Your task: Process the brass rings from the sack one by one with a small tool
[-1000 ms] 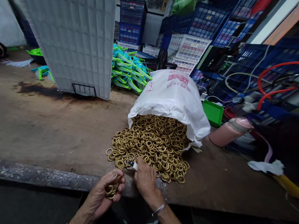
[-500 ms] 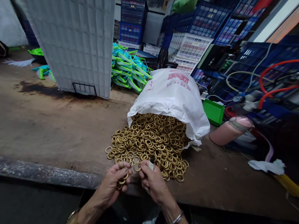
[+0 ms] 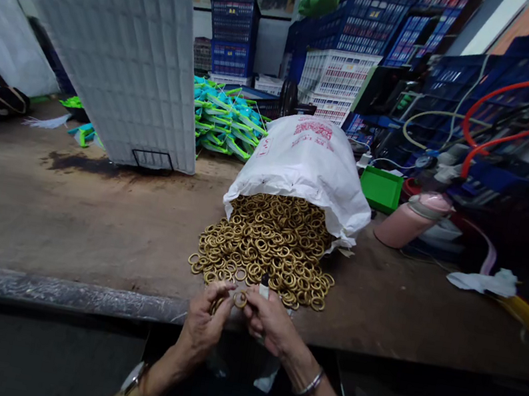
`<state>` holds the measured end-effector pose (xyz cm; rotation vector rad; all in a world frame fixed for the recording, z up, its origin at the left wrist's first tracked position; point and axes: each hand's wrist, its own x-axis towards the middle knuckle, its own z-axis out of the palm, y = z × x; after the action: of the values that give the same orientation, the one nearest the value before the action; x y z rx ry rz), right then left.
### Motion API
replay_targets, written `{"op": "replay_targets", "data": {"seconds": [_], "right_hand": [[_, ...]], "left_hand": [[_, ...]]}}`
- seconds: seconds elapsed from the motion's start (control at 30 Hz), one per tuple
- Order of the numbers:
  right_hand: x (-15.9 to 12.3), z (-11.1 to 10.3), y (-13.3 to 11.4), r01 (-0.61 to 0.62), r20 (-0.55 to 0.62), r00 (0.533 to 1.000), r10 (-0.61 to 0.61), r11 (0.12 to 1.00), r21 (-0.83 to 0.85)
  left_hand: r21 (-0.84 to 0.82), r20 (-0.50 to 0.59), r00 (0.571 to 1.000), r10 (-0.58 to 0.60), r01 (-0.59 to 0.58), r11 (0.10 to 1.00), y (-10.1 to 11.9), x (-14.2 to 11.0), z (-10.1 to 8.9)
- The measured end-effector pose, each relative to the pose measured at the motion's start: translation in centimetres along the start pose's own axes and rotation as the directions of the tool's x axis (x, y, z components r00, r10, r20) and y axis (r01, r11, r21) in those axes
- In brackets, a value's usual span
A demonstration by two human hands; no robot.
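Note:
My left hand (image 3: pixel 205 316) is closed around several brass-coloured rings (image 3: pixel 215 304), mostly hidden by the fingers. One single ring (image 3: pixel 240 300) sits between the two hands, at the fingertips of my right hand (image 3: pixel 269 320). That hand is also closed on a slim tool with a black tip and a white wrapped body (image 3: pixel 265 284); its kind does not show. Just beyond the fingers spreads a heap of the same rings (image 3: pixel 266 246), spilling from the mouth of a white woven sack (image 3: pixel 301 160) that lies on its side with red print on top.
The brown worktop (image 3: pixel 87 229) has a worn front edge. A grey padded panel (image 3: pixel 116 51) stands at the left, before a bright green and blue pile (image 3: pixel 226 121). At the right are a green tray (image 3: pixel 380 189), a pink bottle (image 3: pixel 410 219) and red hoses (image 3: pixel 489 94).
My left hand has turned, so the rings in it show less. The single ring has come slightly lower and closer to the left fingers. The camera view has shifted a little.

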<state>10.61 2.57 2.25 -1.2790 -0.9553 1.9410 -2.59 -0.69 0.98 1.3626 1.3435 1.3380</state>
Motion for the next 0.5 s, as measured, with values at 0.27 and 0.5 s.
{"op": "replay_targets", "data": {"seconds": [0.27,0.5], "right_hand": [[-0.7,-0.4,-0.1,-0.065,0.09,0.994,0.059,0.996,0.065],[-0.6,-0.5,1.0,0.22,-0.039,0.969,-0.244,0.924,-0.314]], "left_hand": [[0.164,0.29,0.931,0.222,-0.277,0.947,0.4,-0.4,-0.7],[-0.196,0.113,0.928,-0.355,0.371,0.908,1.7,-1.4,0.7]]}}
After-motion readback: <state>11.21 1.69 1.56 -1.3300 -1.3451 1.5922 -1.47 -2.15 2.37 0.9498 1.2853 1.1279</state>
